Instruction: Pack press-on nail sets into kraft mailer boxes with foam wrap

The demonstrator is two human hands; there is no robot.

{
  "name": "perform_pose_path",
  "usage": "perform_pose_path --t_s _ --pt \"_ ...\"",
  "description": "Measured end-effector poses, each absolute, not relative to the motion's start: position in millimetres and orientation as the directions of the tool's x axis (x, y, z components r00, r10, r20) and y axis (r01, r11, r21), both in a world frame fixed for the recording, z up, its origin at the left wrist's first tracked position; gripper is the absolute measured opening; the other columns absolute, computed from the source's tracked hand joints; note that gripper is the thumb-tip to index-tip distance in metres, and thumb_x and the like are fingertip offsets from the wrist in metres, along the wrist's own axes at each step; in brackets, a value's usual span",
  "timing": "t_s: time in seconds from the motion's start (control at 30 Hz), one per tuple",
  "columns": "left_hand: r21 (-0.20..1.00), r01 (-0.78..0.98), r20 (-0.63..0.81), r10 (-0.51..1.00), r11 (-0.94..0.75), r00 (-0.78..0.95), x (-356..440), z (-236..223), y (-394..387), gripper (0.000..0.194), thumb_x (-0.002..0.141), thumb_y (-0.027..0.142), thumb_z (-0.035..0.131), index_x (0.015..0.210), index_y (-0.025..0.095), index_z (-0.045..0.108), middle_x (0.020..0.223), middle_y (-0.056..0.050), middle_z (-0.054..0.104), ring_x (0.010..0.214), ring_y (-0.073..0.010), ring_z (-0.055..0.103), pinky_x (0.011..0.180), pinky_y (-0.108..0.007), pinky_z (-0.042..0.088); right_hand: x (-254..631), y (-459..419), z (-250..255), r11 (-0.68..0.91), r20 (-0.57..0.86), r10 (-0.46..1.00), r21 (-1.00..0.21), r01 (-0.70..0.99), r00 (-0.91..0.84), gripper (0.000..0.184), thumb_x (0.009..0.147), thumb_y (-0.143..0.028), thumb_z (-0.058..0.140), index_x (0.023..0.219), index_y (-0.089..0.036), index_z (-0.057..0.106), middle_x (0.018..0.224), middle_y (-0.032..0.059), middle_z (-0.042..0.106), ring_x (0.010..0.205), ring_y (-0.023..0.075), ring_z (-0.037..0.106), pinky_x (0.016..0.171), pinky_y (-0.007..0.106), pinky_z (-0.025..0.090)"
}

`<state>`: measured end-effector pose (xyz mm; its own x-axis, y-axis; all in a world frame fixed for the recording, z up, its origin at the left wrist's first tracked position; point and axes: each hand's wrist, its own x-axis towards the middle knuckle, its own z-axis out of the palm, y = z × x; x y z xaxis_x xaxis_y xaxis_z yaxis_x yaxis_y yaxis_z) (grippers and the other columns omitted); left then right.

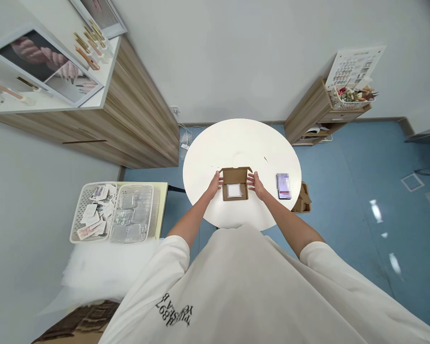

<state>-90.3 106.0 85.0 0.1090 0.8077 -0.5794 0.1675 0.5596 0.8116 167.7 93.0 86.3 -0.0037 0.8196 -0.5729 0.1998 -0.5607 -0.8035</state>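
A small brown cardboard box (235, 175) stands with its lid raised on the round white table (243, 138). Inside it lies a flat white packet (234, 190). My left hand (215, 184) is at the box's left side, fingers stretched toward the lid and edge. On the opposite side, my right hand (257, 184) has its fingers spread beside the right edge. Both hands look open; whether the fingertips touch the cardboard I cannot tell.
A phone (283, 186) lies at the table's right. Below that edge stands a carton (302, 198) with cardboard pieces. White baskets (73, 224) of cards and clear boxes are at left, by white wrapping sheets (103, 267). Wooden cabinets (143, 105) flank the wall.
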Motion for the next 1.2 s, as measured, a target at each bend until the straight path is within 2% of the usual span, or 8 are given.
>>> perform_pose_path --t_s 0.17,0.27,0.33,0.4,0.57,0.67,0.8,1.2 --pt "0.827 0.149 -0.562 0.813 0.543 0.153 -97 87 107 0.080 0.095 0.078 0.012 0.133 0.026 0.061 0.135 -0.010 0.063 0.117 -0.0242 0.064 0.089 -0.033 0.051 170 90 95 -0.546 -0.550 0.831 -0.835 0.065 -0.077 0.073 0.096 -0.074 0.020 0.142 -0.027 0.054 0.137 0.0103 0.062 0.111 0.0262 0.063 0.090 0.039 0.055" --pt "0.829 0.187 -0.555 0.817 0.528 0.156 -100 79 101 0.063 0.097 0.073 0.033 0.121 0.024 0.065 0.134 -0.009 0.063 0.119 -0.0232 0.062 0.092 -0.032 0.052 173 83 93 -0.558 -0.560 0.824 -0.828 0.048 -0.087 0.066 0.096 -0.073 0.032 0.130 -0.025 0.062 0.132 0.0106 0.063 0.112 0.0261 0.063 0.091 0.038 0.055" --pt "0.840 0.230 -0.532 0.831 0.492 0.163 -102 69 93 0.043 0.093 0.058 0.054 0.116 0.024 0.065 0.133 -0.008 0.063 0.119 -0.0233 0.061 0.094 -0.032 0.052 174 77 87 -0.548 -0.557 0.826 -0.830 0.108 -0.087 0.056 0.094 -0.068 0.044 0.122 -0.025 0.065 0.129 0.0095 0.064 0.112 0.0250 0.063 0.092 0.038 0.055" --pt "0.846 0.311 -0.498 0.850 0.433 0.173 -102 58 81 0.034 0.089 0.041 0.064 0.117 0.023 0.064 0.132 -0.009 0.063 0.120 -0.0240 0.060 0.097 -0.035 0.051 175 68 78 -0.520 -0.544 0.835 -0.830 0.204 -0.083 0.045 0.090 -0.058 0.057 0.118 -0.024 0.067 0.127 0.0085 0.065 0.111 0.0245 0.062 0.093 0.039 0.054" --pt "0.745 0.653 -0.323 0.930 0.137 0.173 -100 41 47 0.038 0.083 0.017 0.060 0.120 0.023 0.065 0.136 -0.010 0.057 0.129 -0.0268 0.053 0.110 -0.043 0.043 172 37 55 -0.327 -0.407 0.913 -0.776 0.539 -0.034 0.038 0.084 -0.035 0.064 0.121 -0.024 0.068 0.140 0.0094 0.056 0.126 0.0257 0.055 0.108 0.044 0.046" --pt "0.655 0.754 -0.296 0.935 0.050 0.194 -98 39 30 0.040 0.085 0.016 0.055 0.123 0.025 0.065 0.140 -0.010 0.055 0.132 -0.0288 0.050 0.112 -0.045 0.040 170 19 47 -0.243 -0.363 0.931 -0.701 0.670 -0.043 0.035 0.089 -0.032 0.057 0.120 -0.024 0.070 0.145 0.0102 0.052 0.136 0.0265 0.049 0.115 0.046 0.039" --pt "0.599 0.800 -0.303 0.925 -0.004 0.231 -98 40 18 0.050 0.087 0.014 0.051 0.134 0.026 0.059 0.142 -0.010 0.055 0.135 -0.0293 0.047 0.112 -0.048 0.038 166 5 44 -0.193 -0.380 0.921 -0.638 0.745 -0.088 0.041 0.093 -0.032 0.053 0.130 -0.025 0.066 0.149 0.0087 0.051 0.137 0.0276 0.048 0.115 0.046 0.039" --pt "0.555 0.832 -0.417 0.871 0.019 0.258 -89 53 12 0.061 0.085 0.029 0.061 0.144 0.027 0.045 0.138 -0.013 0.061 0.136 -0.0321 0.047 0.113 -0.051 0.026 165 0 49 -0.227 -0.457 0.882 -0.622 0.750 -0.112 0.055 0.088 -0.032 0.059 0.143 -0.027 0.054 0.142 0.0057 0.060 0.129 0.0284 0.056 0.109 0.047 0.044"
